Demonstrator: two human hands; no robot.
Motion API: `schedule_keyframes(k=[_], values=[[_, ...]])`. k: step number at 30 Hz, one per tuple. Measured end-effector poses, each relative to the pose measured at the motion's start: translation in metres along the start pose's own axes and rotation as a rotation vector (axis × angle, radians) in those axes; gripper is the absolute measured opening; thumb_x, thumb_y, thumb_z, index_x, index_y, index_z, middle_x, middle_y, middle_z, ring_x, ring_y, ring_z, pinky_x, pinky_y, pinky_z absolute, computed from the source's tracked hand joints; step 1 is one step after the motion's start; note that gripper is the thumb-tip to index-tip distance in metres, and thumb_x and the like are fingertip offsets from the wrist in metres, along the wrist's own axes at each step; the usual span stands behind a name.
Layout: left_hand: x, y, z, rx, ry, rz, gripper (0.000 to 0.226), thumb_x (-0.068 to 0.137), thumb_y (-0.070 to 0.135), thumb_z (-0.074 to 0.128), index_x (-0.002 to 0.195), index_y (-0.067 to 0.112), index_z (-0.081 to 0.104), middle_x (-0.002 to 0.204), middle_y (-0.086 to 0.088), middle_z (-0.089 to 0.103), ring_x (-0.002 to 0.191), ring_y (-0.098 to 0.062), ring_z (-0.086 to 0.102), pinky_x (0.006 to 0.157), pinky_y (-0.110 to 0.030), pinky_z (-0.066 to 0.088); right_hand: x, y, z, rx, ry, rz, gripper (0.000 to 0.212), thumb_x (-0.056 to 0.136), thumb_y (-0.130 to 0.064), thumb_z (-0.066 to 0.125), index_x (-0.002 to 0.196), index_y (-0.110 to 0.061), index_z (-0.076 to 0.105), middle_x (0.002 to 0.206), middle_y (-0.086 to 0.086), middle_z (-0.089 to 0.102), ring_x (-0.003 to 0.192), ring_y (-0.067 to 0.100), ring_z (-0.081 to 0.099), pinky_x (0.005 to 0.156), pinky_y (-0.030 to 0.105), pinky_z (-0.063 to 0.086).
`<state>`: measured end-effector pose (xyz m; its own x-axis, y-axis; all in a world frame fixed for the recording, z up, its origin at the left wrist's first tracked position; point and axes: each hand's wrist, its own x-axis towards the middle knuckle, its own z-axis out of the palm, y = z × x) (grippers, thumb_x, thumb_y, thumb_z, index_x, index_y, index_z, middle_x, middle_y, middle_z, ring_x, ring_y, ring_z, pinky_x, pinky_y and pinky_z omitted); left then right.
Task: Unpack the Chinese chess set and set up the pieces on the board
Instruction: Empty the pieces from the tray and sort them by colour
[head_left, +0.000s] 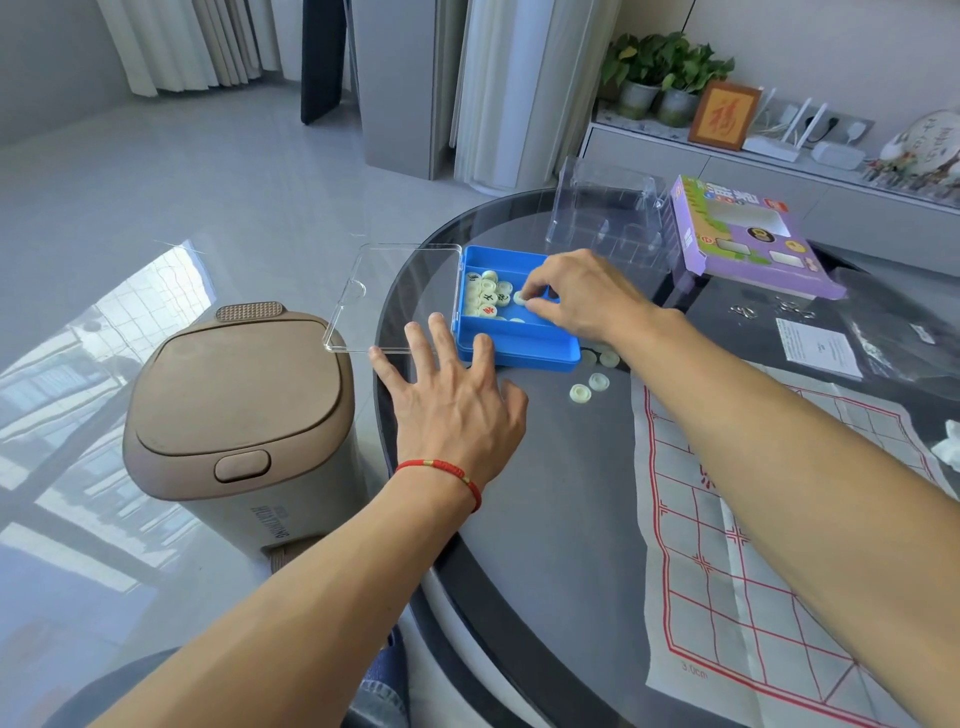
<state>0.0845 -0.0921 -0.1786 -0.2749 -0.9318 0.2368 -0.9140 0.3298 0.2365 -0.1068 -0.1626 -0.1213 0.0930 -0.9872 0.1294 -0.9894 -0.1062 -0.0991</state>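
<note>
While the left hand (457, 410) lies flat by the blue box (519, 338), the right hand (582, 299) picks among the pieces inside.

The left hand's fingers are spread and straight, fingertips touching the box's near wall, gripping nothing; a red cord circles that wrist. The right hand's curled fingers pinch a pale chess piece (520, 298) within the box, beside a cluster of pieces (487, 296) at its far-left corner. The clear lid (374, 296) hangs open past the round glass table (545, 493) edge. Four loose pieces (589, 387) lie just beside the box, near the paper board (753, 545) with red lines.
</note>
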Motion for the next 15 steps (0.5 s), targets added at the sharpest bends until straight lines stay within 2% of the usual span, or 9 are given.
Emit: schedule_keyframes(k=[5,8,12,15], values=[[-0.0007,-0.0004,-0.0003,0.003,0.0,0.0,0.052,0.093,0.048,0.031,0.138,0.023,0.039,0.161,-0.02,0.019,0.148,-0.044,0.012,0.112,-0.073,0.009,0.0028,-0.0091,0.002,0.05,-0.066,-0.05,0.027,0.102,-0.025,0.056,0.125,-0.032,0.07,0.112,-0.003,0.061,0.104,0.021,0.058,0.093,0.04,0.048],[-0.0005,-0.0003,-0.0005,0.001,0.002,0.001,0.051,0.093,0.048,0.031,0.137,0.023,0.04,0.161,-0.02,0.019,0.148,-0.044,0.012,0.112,-0.073,0.009,0.0014,-0.0071,0.0015,0.032,-0.081,-0.043,0.026,0.103,-0.023,0.056,0.122,-0.031,0.073,0.103,-0.009,0.052,0.107,0.022,0.057,0.093,0.038,0.046],[0.0001,-0.0005,-0.0005,0.005,-0.007,0.003,0.052,0.094,0.049,0.03,0.138,0.023,0.039,0.161,-0.02,0.019,0.149,-0.044,0.012,0.112,-0.073,0.009,-0.0002,-0.0027,-0.0061,-0.042,-0.045,-0.004,0.02,0.096,-0.031,0.067,0.115,-0.029,0.075,0.106,-0.007,0.067,0.108,0.019,0.058,0.099,0.039,0.037],[0.0001,-0.0009,-0.0005,0.004,-0.006,0.005,0.052,0.094,0.049,0.03,0.138,0.023,0.039,0.161,-0.02,0.019,0.149,-0.044,0.012,0.112,-0.073,0.01,0.0006,-0.0028,-0.0033,-0.022,-0.031,0.055,0.031,0.092,-0.04,0.071,0.122,-0.031,0.069,0.111,-0.006,0.068,0.11,0.019,0.058,0.102,0.045,0.035]])
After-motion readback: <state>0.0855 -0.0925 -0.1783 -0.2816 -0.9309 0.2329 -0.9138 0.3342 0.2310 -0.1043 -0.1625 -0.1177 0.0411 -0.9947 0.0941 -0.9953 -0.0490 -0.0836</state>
